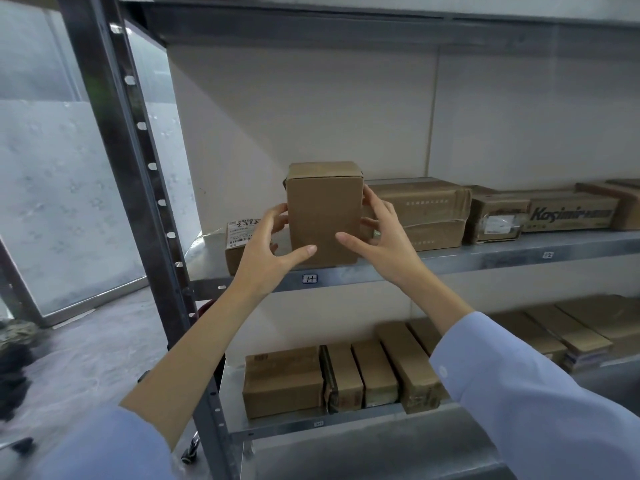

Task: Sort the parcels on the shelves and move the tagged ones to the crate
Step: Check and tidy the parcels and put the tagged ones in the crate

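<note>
A: While both hands are on it, log the step as checking one parcel. The upright box (323,216) stands at the front edge of the middle shelf (485,256). The left hand (273,244) curls round its left side, the right hand (379,237) round its right, and both thumbs lie on the front face.

B: Lifted or resting?

A: It looks to be resting on the shelf. Can't tell how firm the hold is. The face toward the camera is bare cardboard, no tag.

B: So is it tagged?

A: Unknown (the other faces are hidden). Next move, I'd judge, is to turn it and read the back and sides. It's tall and narrow, so it needs both hands or it tips.

B: Neighbours?

A: A labelled parcel (242,233) sits just beside it on the left, partly behind the left hand, white label facing out. That one is probably a candidate for the crate. Flat cartons (422,213) are close on the right.

B: And the crate?

A: Not in view. Probably early in the task, since the lower shelf (311,424) also holds a row of boxes.
</note>
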Tool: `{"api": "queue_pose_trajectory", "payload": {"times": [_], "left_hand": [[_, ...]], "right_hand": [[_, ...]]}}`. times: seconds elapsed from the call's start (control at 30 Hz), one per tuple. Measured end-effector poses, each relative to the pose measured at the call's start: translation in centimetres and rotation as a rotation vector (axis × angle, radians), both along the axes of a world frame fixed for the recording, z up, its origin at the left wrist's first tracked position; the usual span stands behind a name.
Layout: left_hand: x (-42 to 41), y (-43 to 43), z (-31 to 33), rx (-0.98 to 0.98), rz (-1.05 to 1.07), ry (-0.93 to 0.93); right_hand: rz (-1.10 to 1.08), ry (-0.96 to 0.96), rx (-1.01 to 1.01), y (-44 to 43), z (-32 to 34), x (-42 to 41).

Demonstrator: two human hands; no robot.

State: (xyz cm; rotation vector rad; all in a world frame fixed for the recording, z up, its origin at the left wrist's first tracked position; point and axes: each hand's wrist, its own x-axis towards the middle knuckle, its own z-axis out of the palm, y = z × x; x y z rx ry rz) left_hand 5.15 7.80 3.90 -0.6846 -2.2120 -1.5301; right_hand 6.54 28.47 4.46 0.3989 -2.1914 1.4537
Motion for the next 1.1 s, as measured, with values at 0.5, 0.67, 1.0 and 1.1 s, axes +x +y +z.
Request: {"api": "queue_pose_trajectory", "payload": {"times": [0.5,0.67,1.0,1.1], "left_hand": [[0.8,0.3,0.2,0.135,-0.069,-0.062],[1.0,0.3,0.5,0.131,-0.088,-0.048],[0.7,0.4,0.2,0.146,-0.08,-0.05],[0.5,0.6,0.1,0.166,-0.079,-0.054]], "right_hand": [[0.008,0.034,-0.042,-1.1,0.1,1.3],[0.011,0.04,-0.078,-1.1,0.2,1.5],[-0.031,0.06,-0.025,0.0,-0.4,1.3],[-0.028,0.057,-0.019,0.0,-0.6,1.2]]}}
